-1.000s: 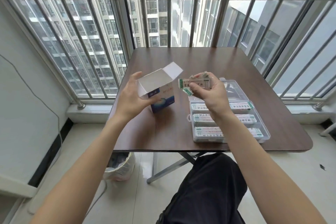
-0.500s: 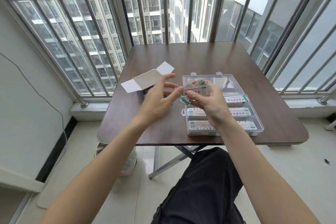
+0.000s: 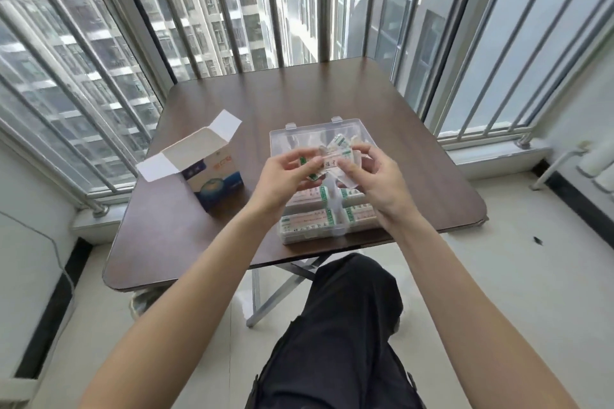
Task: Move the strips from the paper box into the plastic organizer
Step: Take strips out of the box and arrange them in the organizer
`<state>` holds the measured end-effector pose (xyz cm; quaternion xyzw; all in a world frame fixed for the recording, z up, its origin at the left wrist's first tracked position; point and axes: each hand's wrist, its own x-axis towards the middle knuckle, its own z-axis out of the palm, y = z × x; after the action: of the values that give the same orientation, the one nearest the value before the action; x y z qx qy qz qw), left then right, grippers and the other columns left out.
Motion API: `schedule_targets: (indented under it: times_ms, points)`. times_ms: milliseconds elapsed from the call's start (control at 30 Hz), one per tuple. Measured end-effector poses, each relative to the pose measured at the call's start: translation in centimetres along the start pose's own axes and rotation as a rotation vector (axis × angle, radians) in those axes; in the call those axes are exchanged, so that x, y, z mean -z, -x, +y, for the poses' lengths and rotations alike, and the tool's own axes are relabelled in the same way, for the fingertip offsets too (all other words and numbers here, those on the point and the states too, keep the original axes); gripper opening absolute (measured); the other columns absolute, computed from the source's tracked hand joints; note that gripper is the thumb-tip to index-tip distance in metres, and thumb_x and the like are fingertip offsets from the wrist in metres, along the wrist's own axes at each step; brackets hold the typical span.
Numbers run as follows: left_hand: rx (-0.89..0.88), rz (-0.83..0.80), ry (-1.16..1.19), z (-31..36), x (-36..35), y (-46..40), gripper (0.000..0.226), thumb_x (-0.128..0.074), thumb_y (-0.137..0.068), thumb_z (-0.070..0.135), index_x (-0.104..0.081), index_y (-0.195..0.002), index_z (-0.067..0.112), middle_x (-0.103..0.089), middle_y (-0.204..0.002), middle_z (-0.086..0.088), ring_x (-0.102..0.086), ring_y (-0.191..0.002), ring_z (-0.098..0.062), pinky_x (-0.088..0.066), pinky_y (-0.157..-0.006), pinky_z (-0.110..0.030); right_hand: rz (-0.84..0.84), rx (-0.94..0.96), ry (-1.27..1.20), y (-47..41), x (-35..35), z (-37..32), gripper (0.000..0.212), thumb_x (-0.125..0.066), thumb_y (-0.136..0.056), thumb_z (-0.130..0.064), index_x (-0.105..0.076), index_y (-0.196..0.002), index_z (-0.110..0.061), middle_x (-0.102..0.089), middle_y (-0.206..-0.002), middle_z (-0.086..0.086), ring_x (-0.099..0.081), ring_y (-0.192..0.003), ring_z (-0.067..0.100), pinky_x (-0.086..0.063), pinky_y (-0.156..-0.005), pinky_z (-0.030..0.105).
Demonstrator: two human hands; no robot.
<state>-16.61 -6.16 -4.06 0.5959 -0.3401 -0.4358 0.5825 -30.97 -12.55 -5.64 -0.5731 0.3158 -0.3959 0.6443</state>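
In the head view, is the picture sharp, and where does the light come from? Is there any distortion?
Head view: daylight enters through the barred window behind the table, which shows a pale sheen; the wide lens splays the bars outward; the strips between left hand and right hand are slightly blurred, print unreadable.
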Motion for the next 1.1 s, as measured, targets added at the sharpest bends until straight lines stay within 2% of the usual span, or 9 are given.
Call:
schedule_targets:
  times_ms: [100, 267, 433, 567, 700, 767, 867, 1000, 1100]
  points:
    - [-0.039, 0.021, -0.048, -0.1, -0.3, -0.2, 0.013, -0.064, -0.085, 0.006, -0.069, -0.092, 0.017, -0.07, -0.089, -0.005, -0.067, -0.072, -0.011, -0.056, -0.064, -0.021, 0.05, -0.02, -0.001, -0.1, 1.4, 0.0, 0.003, -0.061, -0.091, -0.015, -0.063, -0.091, -0.016, -0.066, -0.085, 0.001, -0.062, -0.075, 0.009, -0.052, -0.066, 0.024]
    - [-0.065, 0.077, -0.07, -0.5, -0.8, -0.6, 0.017, -0.067, -0.083, 0.008, -0.07, -0.1, 0.011, -0.071, -0.095, -0.012, -0.068, -0.078, -0.018, -0.058, -0.068, -0.025, 0.129, -0.05, -0.035, 0.0, 2.6, -0.2, 0.005, -0.06, -0.091, -0.01, -0.064, -0.091, -0.011, -0.07, -0.084, 0.003, -0.068, -0.071, 0.01, -0.055, -0.066, 0.019]
    - [-0.064, 0.157, -0.108, -0.5, -0.4, -1.2, 0.024, -0.067, -0.084, 0.013, -0.068, -0.107, 0.007, -0.071, -0.094, -0.01, -0.067, -0.074, -0.013, -0.055, -0.064, -0.02, 0.353, -0.012, -0.257, 0.2, 3.9, -0.7, 0.005, -0.056, -0.093, -0.006, -0.06, -0.091, -0.008, -0.065, -0.08, 0.006, -0.068, -0.067, 0.013, -0.055, -0.065, 0.018]
    - [-0.068, 0.176, -0.18, -0.5, -0.4, -1.5, 0.026, -0.066, -0.085, 0.013, -0.067, -0.11, 0.005, -0.071, -0.093, -0.008, -0.067, -0.072, -0.01, -0.055, -0.064, -0.019, 0.326, 0.011, -0.372, 0.7, 4.1, -1.0, 0.007, -0.058, -0.09, -0.002, -0.059, -0.093, -0.009, -0.066, -0.081, 0.006, -0.068, -0.068, 0.012, -0.054, -0.064, 0.017]
    - [-0.086, 0.152, -0.184, -0.5, -1.1, -1.3, 0.027, -0.066, -0.085, 0.013, -0.066, -0.11, 0.004, -0.07, -0.089, -0.009, -0.067, -0.068, -0.006, -0.054, -0.062, -0.018, 0.228, -0.013, -0.133, 1.0, 2.5, -0.3, 0.007, -0.062, -0.088, -0.006, -0.061, -0.088, -0.013, -0.064, -0.075, -0.003, -0.058, -0.058, 0.003, -0.045, -0.053, 0.014]
    - [-0.09, 0.132, -0.154, -0.4, -1.5, -1.0, 0.024, -0.064, -0.086, 0.014, -0.066, -0.109, 0.005, -0.07, -0.088, -0.008, -0.067, -0.068, -0.005, -0.053, -0.062, -0.016, 0.224, -0.033, 0.025, 0.9, 2.0, 0.1, 0.007, -0.063, -0.089, -0.013, -0.061, -0.085, -0.019, -0.063, -0.079, -0.007, -0.054, -0.062, -0.001, -0.042, -0.056, 0.014]
    - [-0.091, 0.088, -0.096, -0.3, -2.0, -0.6, 0.02, -0.063, -0.087, 0.014, -0.066, -0.107, 0.009, -0.07, -0.088, -0.007, -0.067, -0.071, -0.006, -0.055, -0.067, -0.018, 0.176, -0.069, 0.007, 0.8, 1.9, 0.0, 0.006, -0.058, -0.092, -0.011, -0.056, -0.089, -0.016, -0.067, -0.095, 0.004, -0.066, -0.078, 0.012, -0.052, -0.059, 0.02]
    - [-0.122, 0.072, -0.137, -0.1, -1.5, -0.5, 0.019, -0.065, -0.086, 0.014, -0.066, -0.105, 0.014, -0.071, -0.09, -0.008, -0.066, -0.07, -0.007, -0.055, -0.063, -0.019, 0.192, 0.006, 0.032, 0.8, 3.1, -0.7, 0.009, -0.058, -0.092, -0.01, -0.053, -0.098, -0.014, -0.07, -0.087, 0.007, -0.069, -0.058, 0.015, -0.05, -0.046, 0.021]
    - [-0.191, 0.11, -0.314, -0.2, -0.2, -0.7, 0.022, -0.066, -0.086, 0.017, -0.065, -0.107, 0.013, -0.07, -0.09, -0.006, -0.065, -0.069, -0.004, -0.052, -0.059, -0.017, 0.258, 0.074, 0.138, 0.6, 5.2, -1.1, 0.009, -0.058, -0.092, -0.009, -0.057, -0.096, -0.017, -0.068, -0.09, 0.008, -0.067, -0.054, 0.015, -0.051, -0.048, 0.02]
